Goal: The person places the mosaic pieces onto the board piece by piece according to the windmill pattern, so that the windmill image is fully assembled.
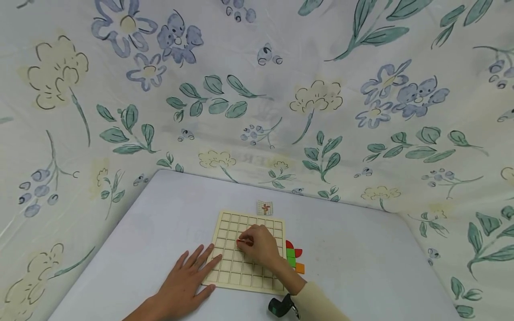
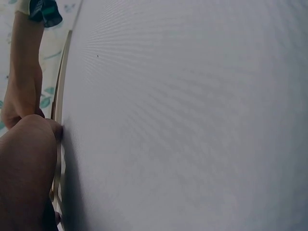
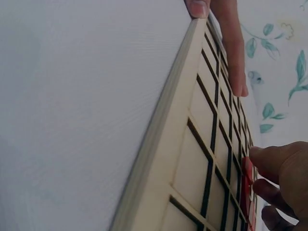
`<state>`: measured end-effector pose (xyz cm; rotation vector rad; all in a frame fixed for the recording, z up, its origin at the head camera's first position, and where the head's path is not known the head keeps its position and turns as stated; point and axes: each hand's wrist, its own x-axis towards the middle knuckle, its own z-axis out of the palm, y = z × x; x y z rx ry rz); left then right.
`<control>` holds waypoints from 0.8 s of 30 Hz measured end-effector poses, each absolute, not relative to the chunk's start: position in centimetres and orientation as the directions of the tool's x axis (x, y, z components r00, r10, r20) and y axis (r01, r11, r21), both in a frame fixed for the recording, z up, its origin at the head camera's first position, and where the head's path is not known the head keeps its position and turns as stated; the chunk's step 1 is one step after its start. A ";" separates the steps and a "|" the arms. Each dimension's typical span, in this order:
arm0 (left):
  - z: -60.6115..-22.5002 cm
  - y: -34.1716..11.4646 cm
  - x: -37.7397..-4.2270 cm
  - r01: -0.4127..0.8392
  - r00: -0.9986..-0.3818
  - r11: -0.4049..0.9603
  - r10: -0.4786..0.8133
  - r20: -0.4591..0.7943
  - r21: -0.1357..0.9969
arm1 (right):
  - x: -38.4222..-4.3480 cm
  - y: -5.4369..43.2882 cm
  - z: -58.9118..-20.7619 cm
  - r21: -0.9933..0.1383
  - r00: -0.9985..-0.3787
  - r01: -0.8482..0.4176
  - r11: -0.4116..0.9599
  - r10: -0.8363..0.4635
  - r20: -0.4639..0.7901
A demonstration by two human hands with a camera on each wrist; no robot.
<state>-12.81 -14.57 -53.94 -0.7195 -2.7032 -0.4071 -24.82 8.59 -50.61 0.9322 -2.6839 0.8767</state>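
A pale wooden grid board (image 1: 230, 268) lies flat on the white table. My right hand (image 1: 260, 244) is over the middle of the board, with thumb and fingers pinching a small red piece (image 1: 239, 241) low at the grid. In the right wrist view the red piece (image 3: 247, 166) stands at the thumb tip, with more red just below it; its full outline is hidden by the fingers. My left hand (image 1: 185, 281) lies with spread fingers on the board's left side, the thumb at the near left corner.
Right of the board sit red rounded pieces (image 1: 298, 253), green squares (image 1: 291, 257) and an orange square (image 1: 300, 268). Beyond its far edge lies a small card (image 1: 265, 207) with a red pinwheel figure on a grid. A dark wrist device (image 1: 279, 306) hangs by the right sleeve.
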 end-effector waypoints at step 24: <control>-53.9 -14.5 -12.7 0.508 -0.836 0.834 0.416 0.358 0.217 | -24.4 8.5 -50.8 -0.525 -0.753 -0.652 0.547 -0.550 0.361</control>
